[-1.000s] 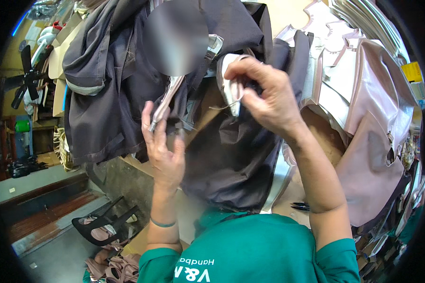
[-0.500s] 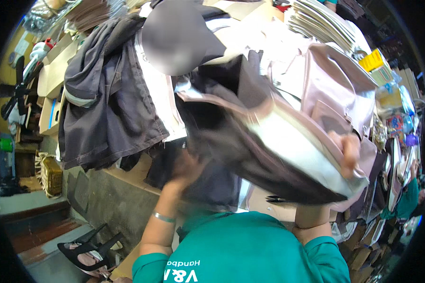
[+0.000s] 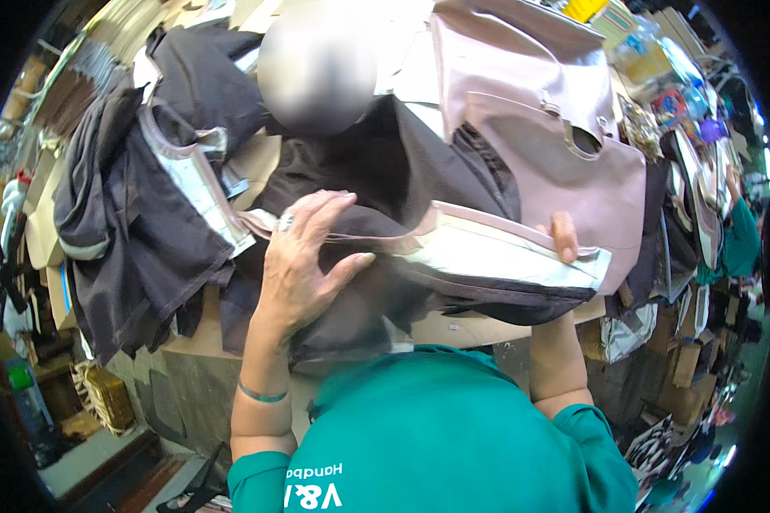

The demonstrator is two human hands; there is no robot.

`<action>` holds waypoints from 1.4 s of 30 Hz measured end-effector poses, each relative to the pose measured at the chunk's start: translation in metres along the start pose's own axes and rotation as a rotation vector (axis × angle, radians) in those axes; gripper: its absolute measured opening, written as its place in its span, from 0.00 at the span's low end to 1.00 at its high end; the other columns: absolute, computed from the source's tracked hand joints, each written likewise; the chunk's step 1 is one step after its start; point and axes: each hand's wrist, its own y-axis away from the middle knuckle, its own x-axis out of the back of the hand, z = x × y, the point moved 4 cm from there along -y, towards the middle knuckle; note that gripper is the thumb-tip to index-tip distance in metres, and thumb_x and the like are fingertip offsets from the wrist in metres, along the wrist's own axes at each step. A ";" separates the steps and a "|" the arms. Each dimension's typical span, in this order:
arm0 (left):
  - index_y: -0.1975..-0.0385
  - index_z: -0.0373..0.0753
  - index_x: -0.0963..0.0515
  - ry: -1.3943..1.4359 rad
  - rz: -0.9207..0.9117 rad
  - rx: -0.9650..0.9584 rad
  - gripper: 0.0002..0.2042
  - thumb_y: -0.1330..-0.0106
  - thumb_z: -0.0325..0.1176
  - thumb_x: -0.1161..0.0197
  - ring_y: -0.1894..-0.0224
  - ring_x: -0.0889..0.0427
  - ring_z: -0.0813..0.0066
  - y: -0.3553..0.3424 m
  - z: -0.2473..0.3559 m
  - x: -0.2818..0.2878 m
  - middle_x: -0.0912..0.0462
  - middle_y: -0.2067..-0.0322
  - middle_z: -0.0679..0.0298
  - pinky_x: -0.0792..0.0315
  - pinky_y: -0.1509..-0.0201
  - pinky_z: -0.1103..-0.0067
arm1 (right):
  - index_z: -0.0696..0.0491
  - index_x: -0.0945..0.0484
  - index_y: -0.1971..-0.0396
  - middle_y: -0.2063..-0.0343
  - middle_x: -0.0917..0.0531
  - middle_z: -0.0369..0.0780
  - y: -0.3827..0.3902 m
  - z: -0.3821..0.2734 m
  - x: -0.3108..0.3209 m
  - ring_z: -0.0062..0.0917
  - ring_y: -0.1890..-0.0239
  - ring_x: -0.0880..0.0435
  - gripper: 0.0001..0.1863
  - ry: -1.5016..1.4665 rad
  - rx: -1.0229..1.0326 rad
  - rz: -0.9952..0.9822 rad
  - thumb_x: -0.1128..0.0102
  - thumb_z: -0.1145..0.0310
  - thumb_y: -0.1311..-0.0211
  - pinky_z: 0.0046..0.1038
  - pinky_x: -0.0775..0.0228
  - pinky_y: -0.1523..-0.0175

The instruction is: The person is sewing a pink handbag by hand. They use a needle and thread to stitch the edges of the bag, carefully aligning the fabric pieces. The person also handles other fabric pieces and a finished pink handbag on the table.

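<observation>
1. left hand [image 3: 304, 256], half open, thumb apart from fingers, touches a pink-and-white-edged dark lining [image 3: 505, 248].
2. right hand [image 3: 563, 239] clamps the lining's right end, which hides its palm.
3. dark fabric [image 3: 137, 248] drapes left of the left hand.
4. pink bag [image 3: 582, 188] sits just beyond the right hand.
5. co-worker's green sleeve [image 3: 742, 244], well right of it.
</observation>
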 end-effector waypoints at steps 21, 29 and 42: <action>0.69 0.41 0.26 -0.111 -0.425 -0.144 0.25 0.62 0.53 0.36 0.65 0.25 0.68 0.028 0.031 -0.063 0.24 0.69 0.65 0.40 0.53 0.70 | 0.58 0.25 0.71 0.77 0.22 0.39 0.036 -0.031 -0.001 0.23 0.74 0.23 0.10 1.327 -0.534 0.112 0.39 0.72 0.55 0.21 0.32 0.67; 0.73 0.45 0.27 -0.302 -0.374 -0.092 0.11 0.57 0.36 0.36 0.67 0.24 0.75 0.042 0.036 -0.076 0.24 0.72 0.71 0.36 0.58 0.75 | 0.54 0.28 0.63 0.66 0.23 0.41 0.059 -0.027 -0.020 0.34 0.62 0.25 0.20 1.712 -0.693 -0.306 0.40 0.75 0.63 0.32 0.34 0.58; 0.53 0.43 0.33 -0.454 0.162 0.110 0.29 0.57 0.44 0.34 0.43 0.41 0.54 0.044 0.016 0.003 0.34 0.48 0.59 0.50 0.40 0.58 | 0.61 0.28 0.74 0.79 0.29 0.34 0.034 -0.159 -0.014 0.15 0.77 0.34 0.14 1.531 -0.237 0.294 0.41 0.66 0.58 0.14 0.47 0.73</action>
